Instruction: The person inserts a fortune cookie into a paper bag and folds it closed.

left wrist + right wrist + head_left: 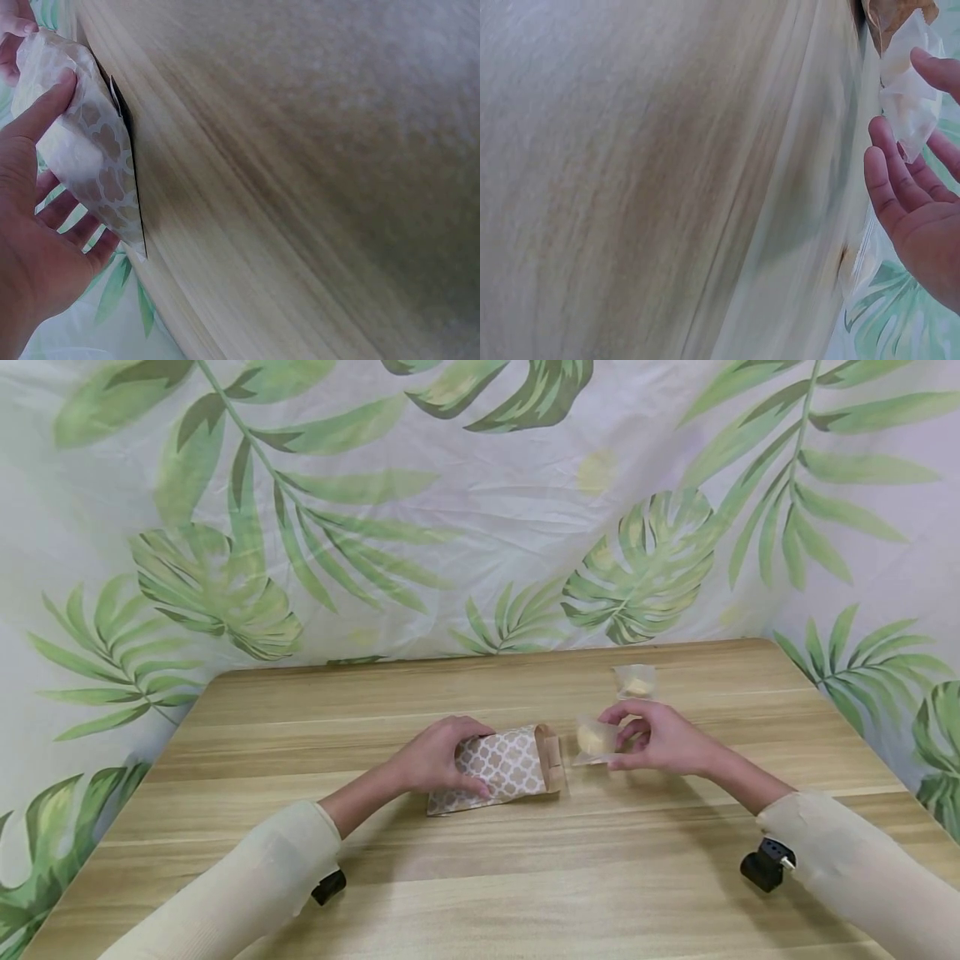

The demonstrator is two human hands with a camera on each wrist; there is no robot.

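My left hand (448, 760) grips a brown paper bag (510, 764) with a white lattice print, thumb on the near face and fingers behind. The bag lies on its side, its mouth to the right. In the left wrist view the thumb presses on the bag (97, 139). Just right of that mouth, my right hand (656, 739) holds the right edge of a translucent packet (595, 739) with a round pale-yellow piece inside. The right wrist view has this packet (911, 94) between thumb and fingers, near the bag's brown opening (889, 19).
A second translucent packet (636, 683) with a pale-yellow piece lies behind the right hand. Both lie on a wood-grain table (525, 885). A leaf-print cloth (480, 527) hangs along the back and sides. Small black devices (767, 864) sit under both sleeves.
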